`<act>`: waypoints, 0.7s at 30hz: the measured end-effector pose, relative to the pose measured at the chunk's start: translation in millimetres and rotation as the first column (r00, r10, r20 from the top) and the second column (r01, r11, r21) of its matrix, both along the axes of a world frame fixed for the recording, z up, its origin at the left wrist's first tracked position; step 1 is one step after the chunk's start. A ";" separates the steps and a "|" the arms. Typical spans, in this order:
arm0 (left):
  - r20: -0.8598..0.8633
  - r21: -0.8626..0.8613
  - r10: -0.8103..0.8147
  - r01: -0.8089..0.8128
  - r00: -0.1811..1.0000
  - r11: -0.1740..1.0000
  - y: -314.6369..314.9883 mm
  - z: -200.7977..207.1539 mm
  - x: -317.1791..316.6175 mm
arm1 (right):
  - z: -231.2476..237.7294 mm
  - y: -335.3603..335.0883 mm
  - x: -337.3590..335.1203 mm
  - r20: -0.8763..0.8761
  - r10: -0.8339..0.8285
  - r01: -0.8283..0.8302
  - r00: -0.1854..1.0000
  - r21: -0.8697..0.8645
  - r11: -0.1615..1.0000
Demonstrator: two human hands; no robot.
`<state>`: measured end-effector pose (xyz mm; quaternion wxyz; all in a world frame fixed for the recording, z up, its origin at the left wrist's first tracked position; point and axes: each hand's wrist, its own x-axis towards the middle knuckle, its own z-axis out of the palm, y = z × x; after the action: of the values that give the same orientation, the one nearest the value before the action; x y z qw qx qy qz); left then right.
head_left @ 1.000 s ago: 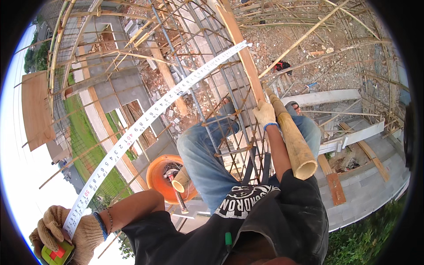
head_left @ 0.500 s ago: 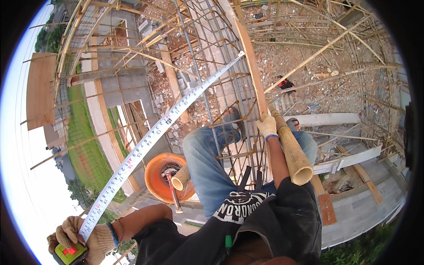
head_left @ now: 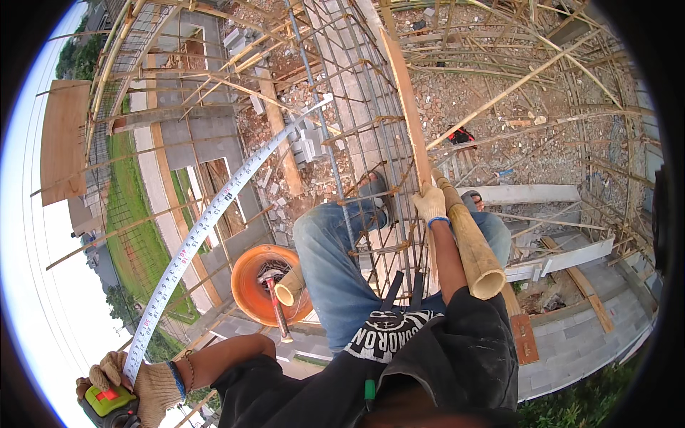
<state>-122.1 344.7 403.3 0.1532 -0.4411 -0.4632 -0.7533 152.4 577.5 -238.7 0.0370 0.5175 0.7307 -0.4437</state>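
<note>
My left hand [head_left: 160,394], in a knitted glove, grips a yellow-green and black tape measure [head_left: 107,401] at the lower left. Its white blade [head_left: 187,253] runs out in a slightly bent line, the free end in the air near the blue-grey pole. My gloved right hand [head_left: 431,204] is closed around the near part of a long wooden plank [head_left: 404,93]. This plank stretches away beside the rebar cage [head_left: 367,135]. A thick bamboo pole [head_left: 472,251] lies just right of my right hand and forearm.
An orange bucket [head_left: 241,285] left of my leg holds metal pieces, a hammer [head_left: 278,308] and a bamboo piece [head_left: 288,291]. Bamboo scaffolding [head_left: 499,96] crosses over rubble. Grey blocks [head_left: 307,146] lie beyond the blade. White boards [head_left: 528,193] are at right.
The tape's free end has swung left, away from the plank and over the rebar cage's left side. My left hand has shifted slightly. My right hand stays on the plank.
</note>
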 end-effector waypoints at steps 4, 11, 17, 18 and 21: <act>0.058 0.113 0.005 -0.011 0.998 0.994 4.1 -24.7 -3.2 | -9.7 -1.6 3.7 0.020 0.004 -0.004 1.000 0.000 1.000; 0.121 -0.058 0.220 -0.215 0.968 0.975 70.5 -110.4 9.9 | -9.8 0.4 5.9 0.017 -0.035 0.035 0.999 0.004 0.999; 0.206 -0.238 0.129 -0.079 0.970 0.968 144.2 -221.8 48.3 | 1.7 2.8 4.9 0.007 -0.001 0.001 1.000 0.015 1.000; 0.264 -0.308 0.113 -0.027 0.958 0.951 147.8 -239.5 50.3 | 3.3 0.8 1.2 -0.011 0.003 -0.003 1.000 0.022 1.000; 0.465 -0.483 0.075 0.182 0.882 0.856 139.6 -307.9 52.2 | 8.0 0.4 4.2 0.018 -0.050 0.050 0.999 -0.023 0.998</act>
<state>-70.0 484.3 95.5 -0.1076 -0.2839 -0.6571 -0.6900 156.6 577.9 -230.7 0.0382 0.5390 0.7118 -0.4486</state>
